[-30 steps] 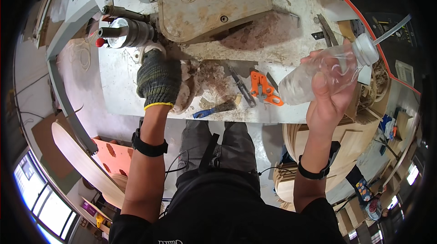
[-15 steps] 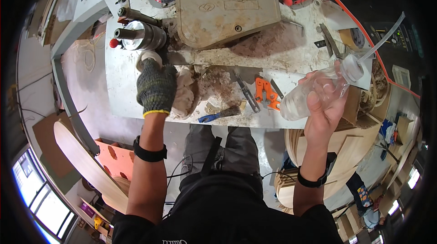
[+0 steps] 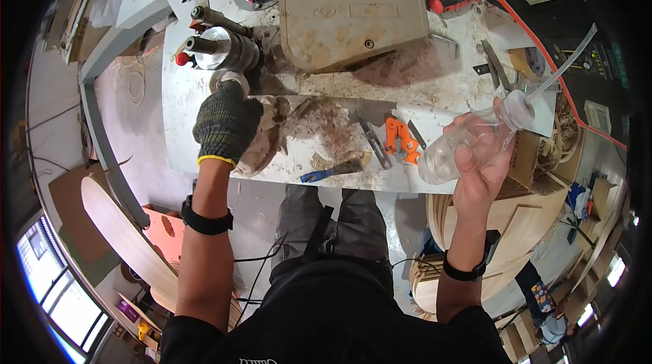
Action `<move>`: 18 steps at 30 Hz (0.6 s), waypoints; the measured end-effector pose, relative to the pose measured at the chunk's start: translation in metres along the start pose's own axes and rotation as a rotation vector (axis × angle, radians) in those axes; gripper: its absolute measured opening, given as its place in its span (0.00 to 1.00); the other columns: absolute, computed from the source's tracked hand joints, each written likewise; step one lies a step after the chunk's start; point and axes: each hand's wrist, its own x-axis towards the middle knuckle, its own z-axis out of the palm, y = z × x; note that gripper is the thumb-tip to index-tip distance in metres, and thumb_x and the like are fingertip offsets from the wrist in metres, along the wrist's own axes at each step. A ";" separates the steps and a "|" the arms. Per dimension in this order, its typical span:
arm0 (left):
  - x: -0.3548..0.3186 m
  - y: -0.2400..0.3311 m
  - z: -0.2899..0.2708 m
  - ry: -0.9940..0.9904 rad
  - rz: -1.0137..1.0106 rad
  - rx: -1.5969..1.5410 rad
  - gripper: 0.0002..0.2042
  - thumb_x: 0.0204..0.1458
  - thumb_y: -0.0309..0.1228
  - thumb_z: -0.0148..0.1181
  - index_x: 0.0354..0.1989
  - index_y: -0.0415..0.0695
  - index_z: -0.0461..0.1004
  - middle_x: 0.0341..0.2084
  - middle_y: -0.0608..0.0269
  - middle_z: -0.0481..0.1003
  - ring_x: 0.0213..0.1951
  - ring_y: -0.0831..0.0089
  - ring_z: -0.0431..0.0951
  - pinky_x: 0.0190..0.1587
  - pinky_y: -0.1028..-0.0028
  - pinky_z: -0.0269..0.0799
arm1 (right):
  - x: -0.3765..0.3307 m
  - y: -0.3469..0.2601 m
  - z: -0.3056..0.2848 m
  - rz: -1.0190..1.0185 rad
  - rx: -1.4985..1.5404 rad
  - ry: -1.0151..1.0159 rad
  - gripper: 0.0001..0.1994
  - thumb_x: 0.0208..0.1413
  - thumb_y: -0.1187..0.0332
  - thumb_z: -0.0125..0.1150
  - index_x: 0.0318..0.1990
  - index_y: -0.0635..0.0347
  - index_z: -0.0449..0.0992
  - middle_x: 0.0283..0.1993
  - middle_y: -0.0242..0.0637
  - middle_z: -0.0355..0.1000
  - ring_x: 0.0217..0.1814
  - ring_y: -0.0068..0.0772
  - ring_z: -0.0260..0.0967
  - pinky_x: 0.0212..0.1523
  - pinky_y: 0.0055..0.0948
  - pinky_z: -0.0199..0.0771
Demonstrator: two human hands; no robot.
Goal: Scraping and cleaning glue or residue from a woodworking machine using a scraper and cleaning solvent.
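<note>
At left, the gloved left hand (image 3: pixel 227 123) presses a rag (image 3: pixel 261 136) against the machine (image 3: pixel 353 17); the bare right hand (image 3: pixel 479 170) grips a tilted clear bottle (image 3: pixel 468 143), nozzle aimed away.

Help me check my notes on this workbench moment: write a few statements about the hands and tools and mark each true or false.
1. The left hand wears a knitted glove. True.
2. The right hand is gloved too. False: it is bare.
3. The right hand holds a clear plastic bottle with a tube at its cap. True.
4. The orange-handled tool is in the left hand. False: it lies on the white table, untouched.
5. The gloved hand presses on a pale cloth near the metal cylinder. True.
</note>
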 end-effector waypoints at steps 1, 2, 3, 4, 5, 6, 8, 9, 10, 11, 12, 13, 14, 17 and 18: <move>0.001 -0.001 -0.001 -0.008 -0.009 0.008 0.15 0.45 0.36 0.60 0.39 0.40 0.75 0.31 0.40 0.77 0.38 0.44 0.78 0.41 0.53 0.73 | -0.001 0.001 0.000 -0.004 0.001 0.001 0.38 0.52 0.65 0.69 0.65 0.65 0.52 0.50 0.44 0.69 0.48 0.35 0.71 0.52 0.32 0.70; 0.001 -0.001 -0.001 -0.011 -0.012 0.009 0.15 0.45 0.36 0.60 0.39 0.40 0.75 0.31 0.40 0.77 0.38 0.44 0.78 0.41 0.53 0.73 | -0.003 0.001 0.000 -0.001 0.002 -0.001 0.38 0.52 0.65 0.69 0.65 0.65 0.52 0.50 0.44 0.69 0.48 0.35 0.71 0.52 0.32 0.70; 0.002 -0.001 -0.003 -0.042 -0.004 0.023 0.16 0.45 0.36 0.60 0.41 0.39 0.75 0.32 0.40 0.78 0.39 0.45 0.78 0.42 0.54 0.74 | -0.004 0.002 0.000 -0.001 0.002 -0.003 0.38 0.52 0.65 0.69 0.65 0.66 0.52 0.50 0.44 0.69 0.48 0.35 0.71 0.52 0.32 0.70; 0.004 -0.001 -0.003 -0.075 0.004 0.037 0.18 0.45 0.36 0.60 0.43 0.39 0.75 0.34 0.41 0.78 0.40 0.47 0.79 0.43 0.56 0.74 | -0.005 0.003 -0.001 -0.001 0.003 -0.005 0.38 0.52 0.65 0.69 0.65 0.66 0.52 0.50 0.44 0.69 0.48 0.35 0.71 0.52 0.32 0.70; 0.006 -0.001 -0.003 -0.076 0.008 0.039 0.18 0.45 0.36 0.60 0.43 0.39 0.75 0.34 0.41 0.78 0.40 0.47 0.79 0.43 0.56 0.74 | -0.006 0.003 -0.001 0.001 0.003 -0.001 0.38 0.52 0.65 0.69 0.65 0.66 0.52 0.50 0.44 0.69 0.48 0.35 0.71 0.52 0.32 0.70; 0.007 -0.003 -0.003 -0.087 0.006 0.017 0.17 0.45 0.36 0.59 0.42 0.38 0.74 0.34 0.40 0.77 0.40 0.46 0.78 0.44 0.55 0.74 | -0.008 0.004 -0.002 0.008 0.004 -0.021 0.38 0.52 0.65 0.69 0.64 0.66 0.52 0.50 0.44 0.69 0.48 0.34 0.71 0.52 0.32 0.69; 0.017 -0.031 0.010 -0.030 0.157 -0.030 0.17 0.46 0.35 0.58 0.41 0.37 0.74 0.34 0.38 0.77 0.40 0.43 0.77 0.44 0.54 0.72 | -0.011 0.004 -0.003 0.015 0.005 -0.036 0.38 0.52 0.65 0.69 0.64 0.66 0.52 0.50 0.44 0.69 0.49 0.34 0.71 0.52 0.32 0.69; 0.022 -0.055 0.021 0.040 0.304 -0.050 0.17 0.46 0.34 0.57 0.41 0.36 0.74 0.34 0.37 0.76 0.40 0.42 0.76 0.44 0.54 0.71 | -0.012 0.003 -0.001 0.012 0.016 -0.036 0.38 0.52 0.66 0.69 0.64 0.66 0.52 0.50 0.44 0.69 0.49 0.34 0.70 0.52 0.31 0.69; 0.019 -0.045 0.010 -0.004 0.123 -0.215 0.16 0.47 0.34 0.56 0.40 0.34 0.73 0.34 0.37 0.75 0.39 0.38 0.74 0.43 0.54 0.70 | -0.013 0.004 -0.002 0.010 0.021 -0.027 0.38 0.52 0.66 0.69 0.64 0.66 0.52 0.50 0.43 0.69 0.50 0.34 0.70 0.53 0.31 0.69; 0.023 -0.060 0.016 -0.115 0.094 -0.510 0.15 0.48 0.34 0.55 0.38 0.34 0.74 0.32 0.43 0.76 0.33 0.47 0.76 0.39 0.59 0.71 | -0.015 0.005 -0.005 0.011 0.019 -0.016 0.38 0.52 0.66 0.69 0.64 0.66 0.52 0.50 0.43 0.69 0.50 0.34 0.70 0.53 0.31 0.69; 0.023 -0.057 0.010 -0.183 0.056 -0.680 0.13 0.49 0.33 0.55 0.36 0.34 0.74 0.30 0.48 0.75 0.31 0.55 0.75 0.37 0.64 0.71 | -0.017 0.006 -0.007 0.026 0.022 -0.008 0.38 0.52 0.66 0.69 0.65 0.66 0.52 0.50 0.43 0.69 0.50 0.33 0.69 0.53 0.31 0.68; 0.022 -0.054 0.004 -0.251 0.016 -0.849 0.11 0.50 0.31 0.54 0.34 0.34 0.73 0.29 0.54 0.75 0.29 0.64 0.74 0.35 0.68 0.71 | -0.020 0.007 -0.009 0.041 0.026 0.000 0.38 0.51 0.67 0.70 0.65 0.65 0.52 0.50 0.42 0.69 0.51 0.32 0.69 0.53 0.30 0.68; 0.022 -0.057 0.004 -0.254 0.071 -0.857 0.07 0.52 0.28 0.52 0.32 0.38 0.74 0.24 0.63 0.72 0.27 0.76 0.70 0.32 0.74 0.68 | -0.021 0.008 -0.011 0.045 0.024 0.010 0.38 0.51 0.67 0.70 0.65 0.65 0.52 0.50 0.42 0.69 0.51 0.32 0.69 0.53 0.30 0.68; 0.018 -0.053 -0.004 -0.313 -0.008 -1.108 0.05 0.52 0.31 0.55 0.29 0.45 0.72 0.19 0.72 0.68 0.20 0.81 0.65 0.25 0.79 0.61 | -0.026 0.009 -0.013 0.062 0.068 0.025 0.38 0.51 0.68 0.70 0.65 0.65 0.52 0.50 0.41 0.69 0.50 0.31 0.68 0.53 0.30 0.68; 0.018 -0.055 -0.001 -0.285 -0.068 -1.180 0.04 0.52 0.31 0.55 0.27 0.47 0.70 0.19 0.73 0.67 0.20 0.81 0.65 0.24 0.80 0.61 | -0.027 0.010 -0.014 0.072 0.078 0.022 0.38 0.51 0.69 0.70 0.64 0.64 0.52 0.50 0.40 0.69 0.50 0.30 0.68 0.53 0.30 0.68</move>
